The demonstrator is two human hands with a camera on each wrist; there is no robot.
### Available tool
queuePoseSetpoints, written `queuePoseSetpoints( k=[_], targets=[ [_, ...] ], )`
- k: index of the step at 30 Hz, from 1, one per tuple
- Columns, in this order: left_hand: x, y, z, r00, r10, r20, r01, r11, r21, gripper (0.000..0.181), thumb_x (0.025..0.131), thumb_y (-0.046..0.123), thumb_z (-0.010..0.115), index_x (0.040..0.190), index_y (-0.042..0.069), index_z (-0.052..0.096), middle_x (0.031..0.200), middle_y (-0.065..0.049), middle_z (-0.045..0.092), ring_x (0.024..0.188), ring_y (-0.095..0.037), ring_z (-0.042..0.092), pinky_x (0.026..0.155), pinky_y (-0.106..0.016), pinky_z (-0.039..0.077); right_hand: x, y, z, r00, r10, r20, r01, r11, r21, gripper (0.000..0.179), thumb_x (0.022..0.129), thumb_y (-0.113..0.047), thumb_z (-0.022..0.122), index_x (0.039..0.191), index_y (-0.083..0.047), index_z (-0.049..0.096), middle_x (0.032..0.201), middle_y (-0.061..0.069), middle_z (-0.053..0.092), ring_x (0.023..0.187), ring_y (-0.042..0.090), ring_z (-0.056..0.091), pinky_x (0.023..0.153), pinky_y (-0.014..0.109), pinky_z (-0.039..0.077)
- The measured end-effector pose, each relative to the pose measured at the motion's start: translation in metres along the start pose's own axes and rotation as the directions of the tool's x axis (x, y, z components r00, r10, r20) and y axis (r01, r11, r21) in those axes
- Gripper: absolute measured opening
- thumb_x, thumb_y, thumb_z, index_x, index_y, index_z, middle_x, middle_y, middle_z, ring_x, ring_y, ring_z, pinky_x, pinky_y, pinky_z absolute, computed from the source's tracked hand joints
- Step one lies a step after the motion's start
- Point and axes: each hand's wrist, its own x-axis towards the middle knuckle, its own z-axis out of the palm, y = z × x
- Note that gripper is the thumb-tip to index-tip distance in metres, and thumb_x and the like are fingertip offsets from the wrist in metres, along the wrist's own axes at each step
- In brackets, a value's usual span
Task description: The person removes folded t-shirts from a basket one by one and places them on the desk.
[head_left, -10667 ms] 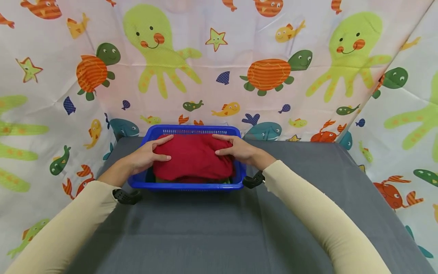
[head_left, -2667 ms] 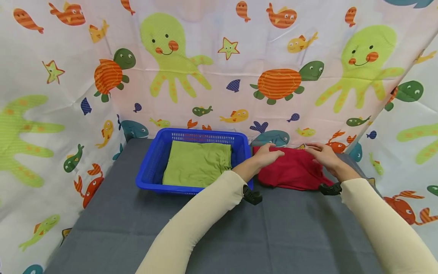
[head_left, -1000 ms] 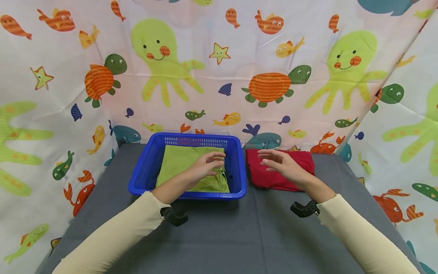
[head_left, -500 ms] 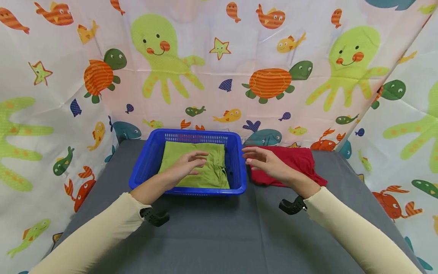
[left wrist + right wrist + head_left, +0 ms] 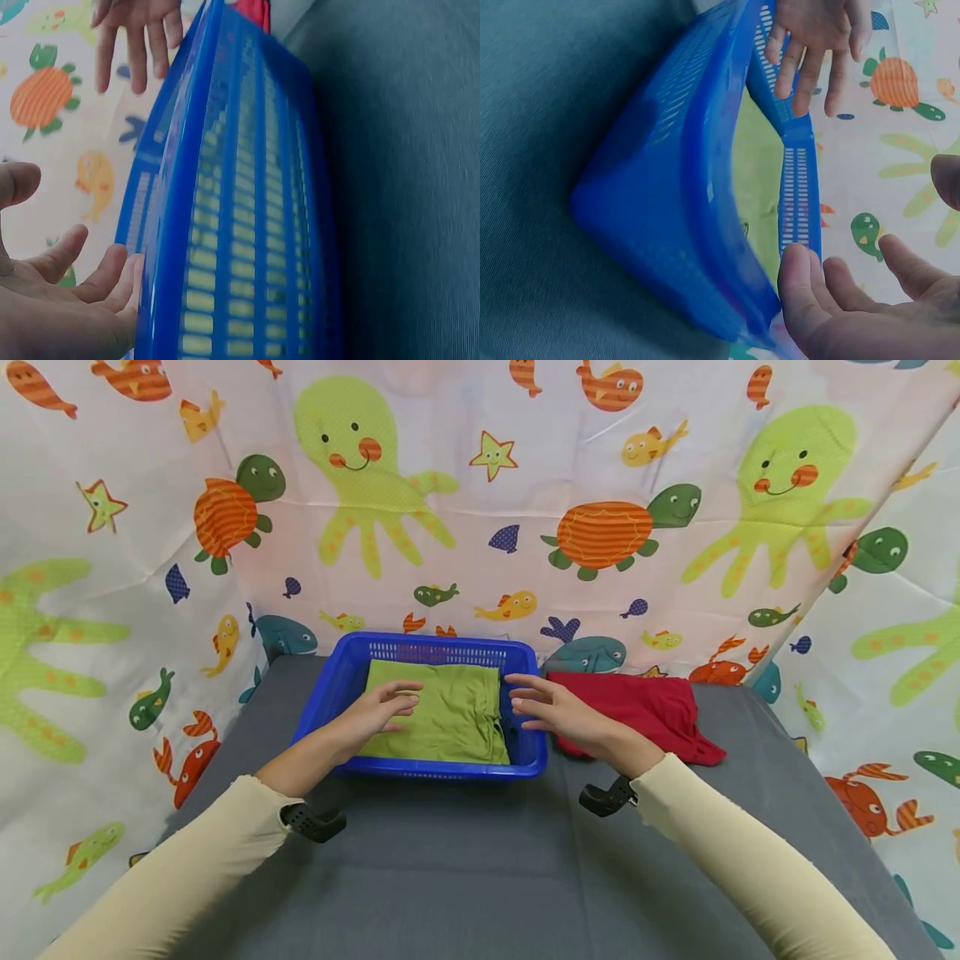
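Loosely spread and holding nothing, a person's left hand hovers over a lime-green cloth lying flat inside a perforated blue plastic basket, while the right hand, its fingers equally relaxed and empty, hangs at the basket's right rim. Just right of the basket, a red cloth lies on a gray-covered table before a sea-creature-print curtain.

Left hand relaxed, right hand relaxed
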Motion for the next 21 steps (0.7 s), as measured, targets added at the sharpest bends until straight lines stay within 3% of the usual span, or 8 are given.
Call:
queuePoseSetpoints(
  k=[9, 21],
  targets=[
    [-0.005, -0.009, -0.022, 0.995, -0.057, -0.083, 0.054, 0.998, -0.039, 0.056, 0.108, 0.033, 0.046, 0.158, 0.01, 0.032, 0.165, -0.018, 0.029, 0.15, -0.04, 0.032, 0.121, -0.056, 0.033, 0.02, -0.004, 0.011, 0.997, 0.006, 0.071, -0.024, 0.969, 0.248, 0.062, 0.108, -0.026, 0.047, 0.163, -0.02, 0.019, 0.168, 0.016, 0.016, 0.153, 0.044, 0.025, 0.123, 0.058, 0.027],
    [0.0, -0.024, -0.051, 0.99, -0.104, -0.097, 0.109, 0.993, 0.049, 0.066, 0.108, 0.04, 0.043, 0.162, 0.01, 0.02, 0.168, -0.02, 0.019, 0.152, -0.044, 0.023, 0.123, -0.058, 0.028, 0.047, 0.001, 0.027, 0.981, 0.194, 0.028, -0.196, 0.959, 0.204, 0.07, 0.106, -0.03, 0.05, 0.164, -0.021, 0.012, 0.171, 0.013, 0.011, 0.157, 0.041, 0.01, 0.125, 0.063, 0.016]
  ],
)
